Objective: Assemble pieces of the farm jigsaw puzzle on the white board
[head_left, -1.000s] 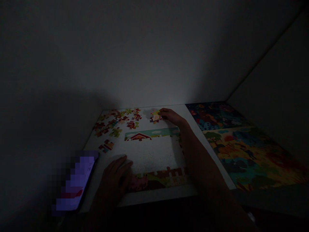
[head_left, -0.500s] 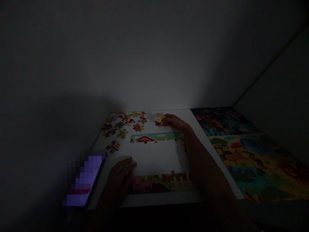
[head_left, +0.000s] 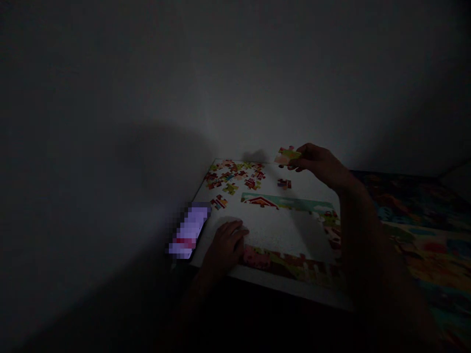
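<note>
My right hand point(head_left: 319, 164) pinches a puzzle piece point(head_left: 286, 155) with green and pink on it, lifted above the far part of the white table point(head_left: 272, 233). My left hand point(head_left: 227, 245) rests palm down at the near left, fingers stretched, beside the bottom strip of a partly joined puzzle point(head_left: 257, 257). That puzzle's top strip point(head_left: 290, 202) shows a red roof and sky, and its right side point(head_left: 332, 230) is joined too. Below the held piece a single dark red puzzle piece point(head_left: 284, 184) lies on the table.
Loose puzzle pieces point(head_left: 231, 176) are heaped at the far left. A lit phone point(head_left: 191, 230) lies at the table's left edge. On the right are two colourful animal pictures, one dark blue point(head_left: 390, 196) and one yellow point(head_left: 423, 245). A wall stands behind; the light is dim.
My right hand has raised the puzzle piece off the table, leaving the dark red piece behind. The view has swung left, so everything sits further right. My left hand stays resting on the table.
</note>
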A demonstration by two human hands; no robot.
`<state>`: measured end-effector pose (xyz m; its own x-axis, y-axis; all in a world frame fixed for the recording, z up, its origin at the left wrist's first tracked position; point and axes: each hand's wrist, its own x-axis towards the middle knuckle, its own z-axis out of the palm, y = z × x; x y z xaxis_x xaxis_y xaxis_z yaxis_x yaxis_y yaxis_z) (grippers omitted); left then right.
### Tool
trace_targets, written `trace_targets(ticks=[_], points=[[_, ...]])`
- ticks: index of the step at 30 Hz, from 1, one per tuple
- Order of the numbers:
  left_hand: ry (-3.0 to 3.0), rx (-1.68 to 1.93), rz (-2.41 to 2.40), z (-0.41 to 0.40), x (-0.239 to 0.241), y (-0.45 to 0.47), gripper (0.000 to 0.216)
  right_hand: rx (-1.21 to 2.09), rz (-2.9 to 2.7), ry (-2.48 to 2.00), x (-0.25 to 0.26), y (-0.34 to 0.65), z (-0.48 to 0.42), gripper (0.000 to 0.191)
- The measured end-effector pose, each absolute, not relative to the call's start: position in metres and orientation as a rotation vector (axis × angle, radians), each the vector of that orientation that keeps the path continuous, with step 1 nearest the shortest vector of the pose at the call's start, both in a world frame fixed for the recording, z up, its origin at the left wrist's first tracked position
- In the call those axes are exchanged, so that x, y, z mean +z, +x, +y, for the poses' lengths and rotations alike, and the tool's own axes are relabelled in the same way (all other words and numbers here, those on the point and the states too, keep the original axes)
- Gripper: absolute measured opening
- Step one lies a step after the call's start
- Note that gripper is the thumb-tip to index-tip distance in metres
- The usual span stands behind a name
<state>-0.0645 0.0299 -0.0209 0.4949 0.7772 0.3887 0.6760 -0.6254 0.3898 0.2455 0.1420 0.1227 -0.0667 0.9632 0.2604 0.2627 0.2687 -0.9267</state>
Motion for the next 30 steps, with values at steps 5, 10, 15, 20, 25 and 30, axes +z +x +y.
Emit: trace_targets(ticks=[5,10,15,20,25,30], points=[[2.495,0.817,1.259,0.028,-0.021,-0.064,0.031,1.006,-1.65,-1.148,0.126,0.2,0.106,0.03],[2.469,0.948,1.283,0.025,-0.019,-0.068,0.036,1.304,-1.628,-1.14,0.075,0.17,0.082,0.029],[2.397,1.05,1.371,0.023,-0.017,-0.072,0.034,1.445,-1.516,-1.069,0.032,0.155,0.072,0.034],[2.414,1.025,1.385,0.023,-0.012,-0.07,0.029,1.487,-1.508,-1.051,0.016,0.149,0.071,0.029],[2.421,0.997,1.385,0.023,-0.01,-0.067,0.023,1.587,-1.444,-1.03,0.007,0.147,0.07,0.032],[2.389,0.992,1.371,0.023,-0.009,-0.067,0.019,1.646,-1.419,-0.977,0.002,0.144,0.068,0.031]])
